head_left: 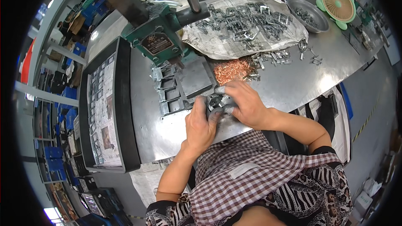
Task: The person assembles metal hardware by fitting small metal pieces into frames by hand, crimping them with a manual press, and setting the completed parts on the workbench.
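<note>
Both hands meet at the bench (pixel 293 88) edge; the left hand (pixel 200 125) curls closed around a small metal buckle (pixel 215 101), and the right hand (pixel 243 100) pinches it from 2 o'clock (fingertips dark with grime); copper rivets (pixel 232 70) lie at 12 o'clock, beside the green press (pixel 157 37).

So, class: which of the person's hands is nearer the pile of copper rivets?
Right. The right hand lies just below the copper rivets; the left hand sits farther down and left, both gripping a metal buckle.
</note>
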A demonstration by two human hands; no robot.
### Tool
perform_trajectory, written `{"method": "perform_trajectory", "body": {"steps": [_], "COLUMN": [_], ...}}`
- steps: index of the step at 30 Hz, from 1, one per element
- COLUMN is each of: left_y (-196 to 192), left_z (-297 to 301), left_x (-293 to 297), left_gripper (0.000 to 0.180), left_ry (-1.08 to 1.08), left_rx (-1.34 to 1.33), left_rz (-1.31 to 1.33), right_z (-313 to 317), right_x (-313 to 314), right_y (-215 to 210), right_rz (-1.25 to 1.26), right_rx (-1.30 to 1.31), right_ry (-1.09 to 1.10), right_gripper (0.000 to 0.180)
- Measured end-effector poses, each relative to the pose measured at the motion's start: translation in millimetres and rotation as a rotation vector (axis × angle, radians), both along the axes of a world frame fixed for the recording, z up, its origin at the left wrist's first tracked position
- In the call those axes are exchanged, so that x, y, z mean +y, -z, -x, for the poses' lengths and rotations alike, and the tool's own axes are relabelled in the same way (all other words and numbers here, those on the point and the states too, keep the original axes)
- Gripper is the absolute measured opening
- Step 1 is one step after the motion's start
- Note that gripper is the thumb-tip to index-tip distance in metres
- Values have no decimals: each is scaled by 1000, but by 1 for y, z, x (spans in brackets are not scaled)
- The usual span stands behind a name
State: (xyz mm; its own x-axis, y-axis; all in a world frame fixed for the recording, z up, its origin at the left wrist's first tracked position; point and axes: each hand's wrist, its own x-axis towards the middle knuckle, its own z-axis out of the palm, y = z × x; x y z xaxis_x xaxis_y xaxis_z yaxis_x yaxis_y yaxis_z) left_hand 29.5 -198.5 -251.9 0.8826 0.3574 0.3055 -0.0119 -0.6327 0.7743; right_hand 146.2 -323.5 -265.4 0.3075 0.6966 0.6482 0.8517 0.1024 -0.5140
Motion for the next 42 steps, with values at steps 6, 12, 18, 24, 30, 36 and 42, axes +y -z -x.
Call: {"method": "perform_trajectory", "body": {"steps": [6,12,18,24,30,36,42], "left_y": [2,12,12,-10,2,-15,10], "left_z": [9,8,9,38,49,45,35], "left_x": [7,36,38,84,83,99,114], "left_gripper": [19,23,21,27,20,21,23], "left_ry": [-50,-15,26,110,112,-46,-153], "left_rx": [32,56,101,506,317,286,386], "left_rz": [37,327,195,180,-191,-312,-502], "right_z": [11,9,-2,-77,-104,-111,-114], "right_x": [11,25,15,-31,-23,-7,-26], "right_y": [7,6,1,-8,14,13,12], "right_rz": [60,233,369,462,471,505,427], "right_rx": [73,279,161,-99,-316,-208,17], "right_ry": [-101,-199,-182,183,307,250,236], "right_gripper": [44,41,45,36,26,23,23]}}
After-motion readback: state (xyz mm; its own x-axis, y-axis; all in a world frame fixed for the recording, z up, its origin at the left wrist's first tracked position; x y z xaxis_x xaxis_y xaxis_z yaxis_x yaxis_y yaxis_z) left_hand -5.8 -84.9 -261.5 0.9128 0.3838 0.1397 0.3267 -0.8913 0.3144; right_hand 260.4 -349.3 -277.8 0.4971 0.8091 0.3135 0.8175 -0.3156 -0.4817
